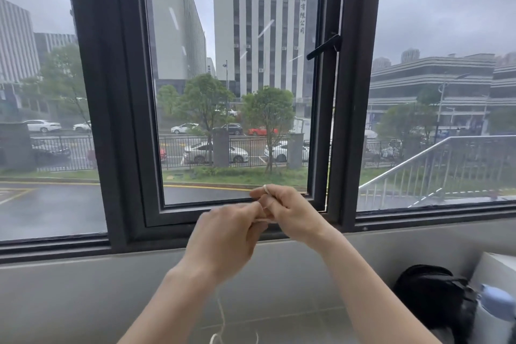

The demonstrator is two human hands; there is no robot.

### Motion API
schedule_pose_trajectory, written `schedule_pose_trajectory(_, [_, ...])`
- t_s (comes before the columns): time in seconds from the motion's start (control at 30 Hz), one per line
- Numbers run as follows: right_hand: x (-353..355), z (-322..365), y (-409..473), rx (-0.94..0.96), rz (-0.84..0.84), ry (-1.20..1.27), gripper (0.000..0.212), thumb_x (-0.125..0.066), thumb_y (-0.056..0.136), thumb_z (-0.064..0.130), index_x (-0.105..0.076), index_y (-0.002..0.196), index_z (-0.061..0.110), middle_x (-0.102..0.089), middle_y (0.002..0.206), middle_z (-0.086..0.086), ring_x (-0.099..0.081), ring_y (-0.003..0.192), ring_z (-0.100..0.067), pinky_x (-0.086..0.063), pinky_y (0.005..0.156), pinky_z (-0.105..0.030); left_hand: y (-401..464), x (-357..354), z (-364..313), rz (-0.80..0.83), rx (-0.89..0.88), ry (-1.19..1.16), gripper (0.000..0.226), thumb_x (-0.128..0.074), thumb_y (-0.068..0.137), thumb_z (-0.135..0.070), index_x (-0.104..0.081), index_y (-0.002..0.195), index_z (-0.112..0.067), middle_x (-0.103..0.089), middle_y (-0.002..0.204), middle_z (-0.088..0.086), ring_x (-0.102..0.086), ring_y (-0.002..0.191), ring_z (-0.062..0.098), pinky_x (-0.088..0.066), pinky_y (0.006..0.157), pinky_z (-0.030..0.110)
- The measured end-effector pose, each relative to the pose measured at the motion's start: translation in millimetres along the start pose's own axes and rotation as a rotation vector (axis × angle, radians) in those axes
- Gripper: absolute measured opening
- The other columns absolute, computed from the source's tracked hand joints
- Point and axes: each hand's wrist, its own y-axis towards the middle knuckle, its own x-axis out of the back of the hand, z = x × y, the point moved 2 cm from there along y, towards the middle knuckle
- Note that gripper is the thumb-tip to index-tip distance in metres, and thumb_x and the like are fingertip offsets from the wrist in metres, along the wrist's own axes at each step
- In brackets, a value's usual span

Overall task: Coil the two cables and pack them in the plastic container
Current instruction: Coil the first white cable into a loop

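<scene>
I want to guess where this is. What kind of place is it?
Probably an upstairs office room by a street: a dark-framed window, tall office buildings and parked cars outside.

Both hands (pixel 223 237) pinching white cable (pixel 266 190)
</scene>
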Motion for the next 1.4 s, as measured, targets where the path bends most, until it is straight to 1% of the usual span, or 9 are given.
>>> schedule_pose_trajectory(0.2, [-4.0,12.6,-19.5,-0.181,0.278,0.152,0.06,-0.037,0.107,0.045,-0.068,0.106,-0.006,-0.07,0.084,-0.02,-0.069,0.071,-0.031,-0.055,0.068,-0.038,20.7,15.6,18.8,0.066,-0.164,-0.127,0.012,-0.067,0.09,-0.038,-0.059,0.097,-0.032,-0.062,0.091,-0.015,-0.056,0.092,0.01,-0.048,0.078,0.03])
schedule_pose_trajectory(0.37, [-0.4,21.6,-24.9,-0.166,0.334,0.339,0.053,-0.036,0.109,0.038,-0.067,0.104,-0.004,-0.064,0.084,-0.024,-0.063,0.066,-0.031,-0.049,0.066,-0.037,26.3,16.0,28.3,0.038,-0.121,-0.278,0.012,-0.064,0.094,-0.02,-0.054,0.093,-0.026,-0.056,0.088,-0.019,-0.051,0.084,-0.002,-0.044,0.073,0.022])
schedule_pose_trajectory(0.47, [1.5,25.1,-25.3,-0.153,0.375,0.43,0.043,-0.039,0.109,0.031,-0.068,0.1,0.001,-0.063,0.076,-0.016,-0.059,0.062,-0.029,-0.047,0.067,-0.037,26.8,13.3,30.8,0.046,-0.017,-0.443,0.012,-0.059,0.097,-0.015,-0.055,0.093,-0.025,-0.056,0.076,-0.015,-0.052,0.071,0.005,-0.043,0.066,0.021])
schedule_pose_trajectory(0.63, [3.1,36.2,-23.0,-0.08,0.395,0.547,0.033,-0.041,0.107,0.023,-0.062,0.094,0.001,-0.055,0.07,-0.011,-0.057,0.064,-0.03,-0.046,0.065,-0.038,19.2,4.3,26.9,0.054,0.116,-1.011,0.01,-0.05,0.103,-0.022,-0.055,0.106,-0.014,-0.066,0.077,0.018,-0.069,0.072,0.036,-0.056,0.078,0.056])
schedule_pose_trajectory(0.8, [-0.5,42.3,-14.6,0.008,0.357,0.707,0.033,-0.041,0.107,0.023,-0.062,0.094,0.001,-0.055,0.072,-0.012,-0.059,0.065,-0.03,-0.045,0.067,-0.041,7.6,-13.5,14.6,-0.015,0.324,-1.193,0.019,-0.04,0.107,-0.014,-0.055,0.107,-0.002,-0.063,0.069,-0.003,-0.059,0.061,0.023,-0.056,0.071,0.039])
schedule_pose_trajectory(0.97, [0.5,42.9,-4.2,0.032,0.209,0.821,0.033,-0.043,0.107,0.025,-0.065,0.099,0.003,-0.063,0.079,-0.012,-0.064,0.069,-0.029,-0.052,0.063,-0.035,-4.3,-40.3,6.2,0.047,0.511,-1.11,0.02,-0.043,0.105,-0.016,-0.06,0.101,-0.006,-0.064,0.078,0.003,-0.061,0.064,0.019,-0.057,0.071,0.04])
schedule_pose_trajectory(1.13, [4.5,37.6,5.8,0.082,0.008,0.823,0.035,-0.038,0.109,0.019,-0.064,0.116,-0.004,-0.074,0.095,-0.019,-0.073,0.086,-0.034,-0.059,0.082,-0.041,-19.6,-53.3,-5.2,0.233,0.436,-0.885,0.019,-0.046,0.103,-0.016,-0.063,0.094,-0.017,-0.066,0.071,-0.004,-0.064,0.057,0.015,-0.058,0.071,0.042])
schedule_pose_trajectory(1.27, [7.8,24.1,12.1,0.071,-0.191,0.522,0.033,-0.039,0.109,0.017,-0.065,0.117,-0.002,-0.077,0.105,-0.021,-0.075,0.097,-0.034,-0.06,0.09,-0.043,-24.5,-45.4,-8.6,0.271,0.411,-0.597,0.018,-0.048,0.099,-0.027,-0.059,0.086,-0.025,-0.068,0.069,-0.002,-0.068,0.052,0.018,-0.056,0.059,0.033])
schedule_pose_trajectory(1.4, [4.1,4.0,14.8,0.01,-0.208,0.117,0.029,-0.042,0.108,0.019,-0.068,0.111,0.006,-0.079,0.096,-0.01,-0.076,0.09,-0.021,-0.061,0.088,-0.039,-11.8,-19.5,-13.3,0.087,0.192,-0.058,0.02,-0.042,0.098,-0.039,-0.052,0.09,-0.024,-0.071,0.081,-0.002,-0.065,0.076,0.031,-0.053,0.067,0.041])
